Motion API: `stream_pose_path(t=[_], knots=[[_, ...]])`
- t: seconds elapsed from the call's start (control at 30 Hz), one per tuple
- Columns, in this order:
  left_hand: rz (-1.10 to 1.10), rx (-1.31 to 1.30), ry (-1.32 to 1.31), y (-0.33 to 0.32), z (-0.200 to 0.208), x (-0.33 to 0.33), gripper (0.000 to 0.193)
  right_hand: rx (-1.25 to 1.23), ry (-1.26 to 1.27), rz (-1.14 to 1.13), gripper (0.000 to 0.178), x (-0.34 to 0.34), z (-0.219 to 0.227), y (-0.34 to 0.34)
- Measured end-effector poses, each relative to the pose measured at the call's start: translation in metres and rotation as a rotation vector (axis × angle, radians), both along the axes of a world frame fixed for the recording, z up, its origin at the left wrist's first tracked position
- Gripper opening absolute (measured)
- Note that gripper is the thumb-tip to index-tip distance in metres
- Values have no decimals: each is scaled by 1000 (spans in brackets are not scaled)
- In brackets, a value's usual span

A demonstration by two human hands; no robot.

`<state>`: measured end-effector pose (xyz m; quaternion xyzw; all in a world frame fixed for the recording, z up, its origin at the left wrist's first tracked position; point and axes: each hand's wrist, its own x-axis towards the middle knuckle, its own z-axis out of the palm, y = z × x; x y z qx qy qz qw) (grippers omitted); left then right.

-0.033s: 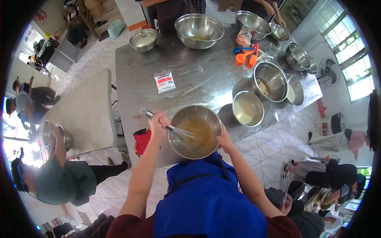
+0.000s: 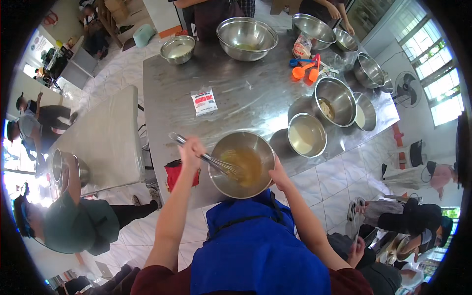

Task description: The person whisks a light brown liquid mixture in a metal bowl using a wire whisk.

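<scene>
At the table's near edge stands a steel mixing bowl [image 2: 250,139] with yellowish-brown liquid [image 2: 250,162] in it. My left hand [image 2: 191,152] is closed round the handle of a wire whisk [image 2: 216,163], which slants down to the right with its wires in the liquid. My right hand [image 2: 279,175] grips the bowl's right rim, thumb on the rim and fingers mostly hidden outside. Beside my left forearm lies a red cloth-like item [image 2: 177,174], partly covered by the arm. Beyond the bowl, a white and red plastic packet [image 2: 204,102] lies flat.
Right of my bowl, a bowl of pale liquid [image 2: 307,135] and another steel bowl [image 2: 335,101] stand close by. Orange measuring cups [image 2: 306,73] lie farther back near a bag [image 2: 302,47]. A large bowl [image 2: 247,39] stands at the far edge. People stand around the steel table [image 2: 172,113].
My left hand has shifted slightly left and tilted the whisk, whose wires now sit lower in the bowl. My right hand still grips the rim.
</scene>
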<state>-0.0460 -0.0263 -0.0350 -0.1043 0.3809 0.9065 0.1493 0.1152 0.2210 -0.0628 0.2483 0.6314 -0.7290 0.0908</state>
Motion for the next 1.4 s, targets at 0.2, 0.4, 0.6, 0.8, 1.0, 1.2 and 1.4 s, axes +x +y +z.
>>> stream_pose_path(t=[0.2, 0.4, 0.6, 0.8, 1.0, 1.2, 1.4], knots=[[184, 5, 3, 11, 7, 11, 30, 51, -93, 19, 83, -11, -4, -15], [347, -40, 99, -28, -9, -13, 29, 122, -16, 104, 82, -20, -42, -3], [342, -90, 94, -68, -19, -16, 30, 23, -11, 91, 81, -27, -7, -15], [212, 7, -11, -33, -7, 9, 30, 200, 140, 147, 82, -21, -60, 7], [317, 50, 56, -29, -22, 24, 30, 18, -165, 73, 81, -23, -1, -22], [393, -68, 106, -46, -17, -5, 28, 87, 0, 93, 80, -16, -33, -15], [357, -180, 141, -72, -21, -20, 29, 175, 91, 120, 79, -18, -46, -14]])
